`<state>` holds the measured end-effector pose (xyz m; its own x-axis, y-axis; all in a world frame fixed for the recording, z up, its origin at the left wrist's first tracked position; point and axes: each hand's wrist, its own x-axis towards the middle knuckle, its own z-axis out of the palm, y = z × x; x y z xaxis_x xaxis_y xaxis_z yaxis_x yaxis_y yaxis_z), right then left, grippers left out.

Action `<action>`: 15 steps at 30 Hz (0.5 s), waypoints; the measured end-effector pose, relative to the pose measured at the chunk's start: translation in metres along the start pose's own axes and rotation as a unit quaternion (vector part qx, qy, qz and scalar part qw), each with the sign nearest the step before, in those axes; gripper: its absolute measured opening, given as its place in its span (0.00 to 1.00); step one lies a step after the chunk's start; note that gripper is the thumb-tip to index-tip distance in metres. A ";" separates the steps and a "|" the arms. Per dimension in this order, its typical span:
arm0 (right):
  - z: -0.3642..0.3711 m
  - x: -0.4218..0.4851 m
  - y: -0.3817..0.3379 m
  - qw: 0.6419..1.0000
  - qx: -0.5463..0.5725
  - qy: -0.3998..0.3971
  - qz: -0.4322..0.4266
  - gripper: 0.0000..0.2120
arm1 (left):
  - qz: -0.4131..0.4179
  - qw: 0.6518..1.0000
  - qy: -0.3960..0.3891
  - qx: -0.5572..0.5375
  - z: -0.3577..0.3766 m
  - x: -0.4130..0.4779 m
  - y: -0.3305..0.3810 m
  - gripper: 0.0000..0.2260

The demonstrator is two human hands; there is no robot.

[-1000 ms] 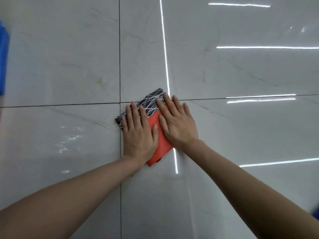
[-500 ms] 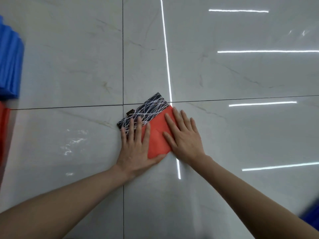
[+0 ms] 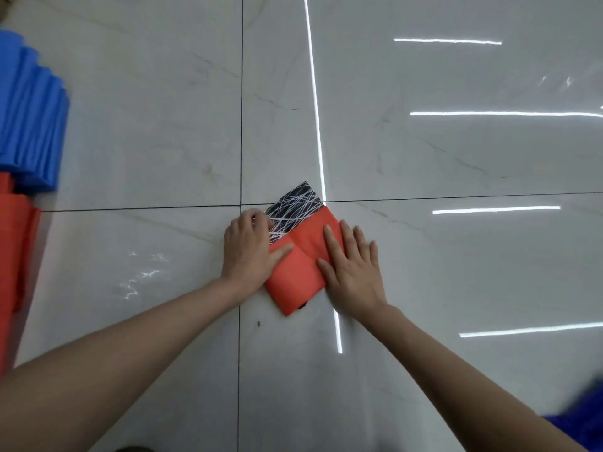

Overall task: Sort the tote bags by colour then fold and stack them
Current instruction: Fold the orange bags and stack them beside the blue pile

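Note:
A folded red tote bag (image 3: 300,265) with a black band of white scribbled lines lies on the floor at the centre. My left hand (image 3: 249,251) sits at its left edge: the fingers curl around that edge and the thumb lies on the red cloth. My right hand (image 3: 354,265) lies flat on the bag's right side, fingers straight. At the far left stands a stack of folded blue bags (image 3: 31,125), and a stack of folded red bags (image 3: 14,256) sits just below it.
The floor is glossy pale marble tile (image 3: 456,288) with dark grout lines and bright light reflections. Some blue cloth (image 3: 584,419) shows at the bottom right corner. A small dark speck (image 3: 258,323) lies on the tile near the bag.
My left hand slid from flat on top of the bag to its left edge and curled its fingers there. My right hand moved to the bag's right side. The view shifted, revealing the stacks at the left.

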<state>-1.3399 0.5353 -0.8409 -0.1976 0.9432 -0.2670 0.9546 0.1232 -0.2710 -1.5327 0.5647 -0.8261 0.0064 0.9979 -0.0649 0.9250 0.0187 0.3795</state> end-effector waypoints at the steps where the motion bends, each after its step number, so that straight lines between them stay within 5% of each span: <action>1: -0.002 0.001 0.001 1.000 -0.005 -0.005 -0.005 0.31 | -0.045 0.998 -0.037 -0.026 -0.007 0.008 -0.001 0.26; 3: -0.006 0.002 -0.001 1.000 -0.007 -0.013 -0.020 0.32 | -0.164 0.970 -0.118 -0.132 -0.024 0.022 -0.004 0.28; 6: -0.013 0.003 -0.006 0.999 0.013 -0.034 -0.040 0.31 | -0.273 0.847 -0.261 -0.375 -0.048 0.022 -0.011 0.13; 8: -0.018 0.001 -0.017 0.996 0.073 -0.007 -0.042 0.30 | -0.266 0.809 -0.270 -0.449 -0.053 0.009 -0.017 0.12; 10: -0.023 0.004 -0.037 0.969 0.242 0.058 0.013 0.41 | -0.242 0.799 -0.225 -0.502 -0.064 -0.004 -0.027 0.15; 13: -0.048 0.011 -0.083 0.795 0.578 0.021 0.184 0.53 | -0.241 0.785 -0.134 -0.555 -0.094 -0.017 -0.044 0.14; 15: -0.062 0.016 -0.112 0.701 0.683 -0.071 0.191 0.35 | -0.232 0.800 -0.085 -0.546 -0.119 -0.027 -0.057 0.15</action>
<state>-1.4365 0.5556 -0.7575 -0.0982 0.7750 -0.6243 -0.1423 -0.6318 -0.7620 -1.6312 0.5441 -0.7363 -0.1045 0.8461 -0.5226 -0.0405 0.5215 0.8523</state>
